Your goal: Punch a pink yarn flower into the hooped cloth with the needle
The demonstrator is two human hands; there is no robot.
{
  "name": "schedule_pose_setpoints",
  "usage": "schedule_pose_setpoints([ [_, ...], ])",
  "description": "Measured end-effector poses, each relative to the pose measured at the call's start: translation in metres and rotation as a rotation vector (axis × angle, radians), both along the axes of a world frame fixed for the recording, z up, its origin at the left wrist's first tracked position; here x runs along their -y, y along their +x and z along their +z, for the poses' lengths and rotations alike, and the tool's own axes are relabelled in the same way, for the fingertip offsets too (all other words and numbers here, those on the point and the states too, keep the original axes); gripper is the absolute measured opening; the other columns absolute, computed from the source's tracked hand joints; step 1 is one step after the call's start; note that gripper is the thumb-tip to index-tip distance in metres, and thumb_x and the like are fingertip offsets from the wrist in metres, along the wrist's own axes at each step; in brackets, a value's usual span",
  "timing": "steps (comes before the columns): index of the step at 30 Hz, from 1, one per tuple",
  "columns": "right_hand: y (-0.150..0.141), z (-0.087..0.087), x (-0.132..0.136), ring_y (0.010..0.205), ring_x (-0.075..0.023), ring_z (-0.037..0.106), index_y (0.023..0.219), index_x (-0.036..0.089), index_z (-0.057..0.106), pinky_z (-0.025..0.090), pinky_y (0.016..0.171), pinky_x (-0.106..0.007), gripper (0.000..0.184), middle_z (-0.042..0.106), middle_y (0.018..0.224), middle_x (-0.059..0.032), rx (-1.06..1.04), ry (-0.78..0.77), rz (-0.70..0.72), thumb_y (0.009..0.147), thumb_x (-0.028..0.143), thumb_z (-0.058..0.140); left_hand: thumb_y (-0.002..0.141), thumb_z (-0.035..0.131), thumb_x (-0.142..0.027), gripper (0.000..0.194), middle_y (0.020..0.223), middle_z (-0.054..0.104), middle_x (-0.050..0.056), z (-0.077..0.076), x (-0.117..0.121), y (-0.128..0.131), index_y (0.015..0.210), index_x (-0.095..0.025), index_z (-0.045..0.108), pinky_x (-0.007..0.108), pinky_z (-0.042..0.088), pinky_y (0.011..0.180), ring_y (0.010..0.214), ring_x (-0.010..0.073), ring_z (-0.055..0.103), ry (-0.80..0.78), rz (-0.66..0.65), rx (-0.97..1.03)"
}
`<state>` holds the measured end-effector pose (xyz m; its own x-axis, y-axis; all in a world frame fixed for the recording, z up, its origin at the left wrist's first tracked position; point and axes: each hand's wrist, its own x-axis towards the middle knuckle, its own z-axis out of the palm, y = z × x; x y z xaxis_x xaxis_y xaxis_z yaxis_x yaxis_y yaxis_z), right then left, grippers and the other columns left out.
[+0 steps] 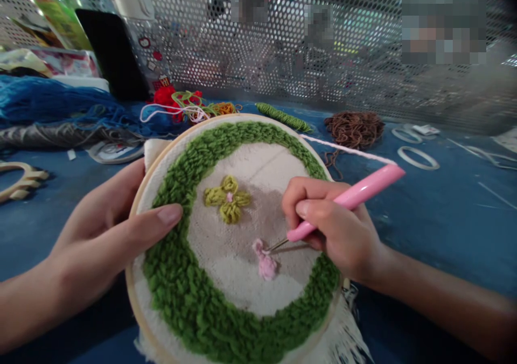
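Note:
My left hand [117, 224] grips the left side of a round embroidery hoop [135, 278], thumb over the front and fingers hidden behind. White cloth [266, 175] is stretched in it, with a thick ring of green yarn loops [173, 267] and a yellow-green flower [229, 200] with a pink centre. A pink punch needle [347, 202] is pinched in my right hand [335, 224]. Its metal tip meets the cloth beside a small patch of pink loops [266, 261]. Pale pink yarn [351, 148] runs from the handle's top end back behind the hoop.
Blue yarn [60, 100] and a dark phone [111, 54] lie at the back left, near bottles. Behind the hoop are red yarn [165, 103], a green skein [283, 116] and a brown bundle [355, 127]. White rings [418, 158] lie right. A perforated metal screen [278, 46] closes the back.

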<state>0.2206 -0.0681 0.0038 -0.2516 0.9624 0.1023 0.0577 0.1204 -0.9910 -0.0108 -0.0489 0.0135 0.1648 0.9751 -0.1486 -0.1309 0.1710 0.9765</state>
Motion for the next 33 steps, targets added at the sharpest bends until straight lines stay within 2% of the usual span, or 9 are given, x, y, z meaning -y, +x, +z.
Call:
schedule_pose_setpoints([
  [4, -0.006, 0.007, 0.003, 0.052, -0.0083, 0.045, 0.065, 0.018, 0.051, 0.036, 0.051, -0.021, 0.013, 0.051, 0.059, 0.0034, 0.390, 0.172, 0.235, 0.076, 0.011, 0.049, 0.062, 0.078, -0.023, 0.069, 0.105, 0.076, -0.005, -0.005, 0.005, -0.008, 0.126, -0.039, 0.057, 0.020, 0.058, 0.040, 0.096, 0.0332, 0.071, 0.068, -0.010, -0.001],
  [6, -0.007, 0.009, 0.004, 0.055, -0.0089, 0.048, 0.067, 0.018, 0.052, 0.038, 0.055, -0.022, 0.011, 0.055, 0.061, 0.0026, 0.463, 0.206, 0.285, 0.075, 0.011, 0.050, 0.064, 0.076, -0.022, 0.071, 0.106, 0.075, -0.005, -0.006, 0.006, -0.010, 0.129, -0.041, 0.055, 0.017, 0.053, 0.033, 0.091, 0.0317, 0.073, 0.095, -0.033, 0.015],
  [9, -0.006, 0.006, 0.003, 0.049, -0.0070, 0.045, 0.064, 0.018, 0.050, 0.036, 0.048, -0.019, 0.015, 0.052, 0.057, 0.0043, 0.271, 0.122, 0.183, 0.077, 0.011, 0.046, 0.063, 0.076, -0.023, 0.068, 0.103, 0.076, -0.005, -0.005, 0.006, -0.008, 0.126, -0.039, 0.058, 0.016, 0.050, 0.030, 0.089, 0.0317, 0.073, 0.090, -0.015, 0.019],
  [14, 0.000, -0.001, 0.000, 0.038, -0.0046, 0.032, 0.059, 0.018, 0.050, 0.020, 0.035, -0.017, 0.021, 0.042, 0.049, 0.0062, -0.058, -0.053, -0.006, 0.076, 0.008, 0.041, 0.061, 0.077, -0.021, 0.063, 0.096, 0.077, -0.004, -0.005, 0.003, -0.005, 0.121, -0.034, 0.063, 0.021, 0.058, 0.040, 0.095, 0.0327, 0.071, 0.087, 0.010, 0.016],
  [17, 0.003, -0.004, 0.001, 0.038, -0.0054, 0.029, 0.059, 0.018, 0.051, 0.018, 0.035, -0.019, 0.022, 0.042, 0.048, 0.0053, -0.142, -0.043, -0.051, 0.077, 0.010, 0.041, 0.064, 0.075, -0.022, 0.065, 0.092, 0.077, -0.002, -0.008, 0.002, -0.006, 0.125, -0.033, 0.059, 0.026, 0.062, 0.049, 0.097, 0.0325, 0.071, 0.107, -0.040, 0.033],
  [23, 0.005, -0.003, 0.002, 0.038, -0.0060, 0.028, 0.059, 0.018, 0.051, 0.018, 0.034, -0.019, 0.023, 0.040, 0.047, 0.0052, -0.143, -0.030, -0.059, 0.077, 0.009, 0.040, 0.071, 0.069, -0.043, 0.075, 0.090, 0.077, 0.002, -0.001, -0.014, -0.001, 0.140, -0.029, 0.044, 0.038, 0.064, 0.068, 0.107, 0.0358, 0.066, 0.185, -0.036, 0.055],
  [27, 0.002, -0.001, 0.003, 0.042, -0.0051, 0.036, 0.061, 0.018, 0.050, 0.026, 0.038, -0.017, 0.020, 0.044, 0.052, 0.0056, 0.035, 0.047, 0.059, 0.075, 0.006, 0.042, 0.070, 0.068, -0.047, 0.077, 0.090, 0.077, 0.002, 0.001, -0.023, 0.001, 0.141, -0.029, 0.042, 0.041, 0.064, 0.073, 0.109, 0.0370, 0.065, 0.207, -0.037, 0.059],
  [30, -0.001, 0.000, 0.006, 0.051, -0.0064, 0.046, 0.068, 0.018, 0.052, 0.037, 0.050, -0.018, 0.013, 0.053, 0.060, 0.0043, 0.275, 0.254, 0.212, 0.074, 0.007, 0.049, 0.070, 0.069, -0.044, 0.076, 0.090, 0.077, 0.002, -0.004, -0.018, -0.003, 0.141, -0.029, 0.043, 0.040, 0.064, 0.071, 0.108, 0.0369, 0.065, 0.204, -0.039, 0.053],
  [33, -0.004, 0.003, 0.007, 0.053, -0.0073, 0.047, 0.072, 0.018, 0.051, 0.038, 0.053, -0.020, 0.009, 0.057, 0.063, 0.0028, 0.390, 0.312, 0.232, 0.076, 0.010, 0.049, 0.070, 0.071, -0.035, 0.071, 0.091, 0.077, 0.001, -0.011, -0.009, -0.009, 0.137, -0.031, 0.049, 0.036, 0.065, 0.063, 0.103, 0.0361, 0.068, 0.169, -0.059, 0.036],
])
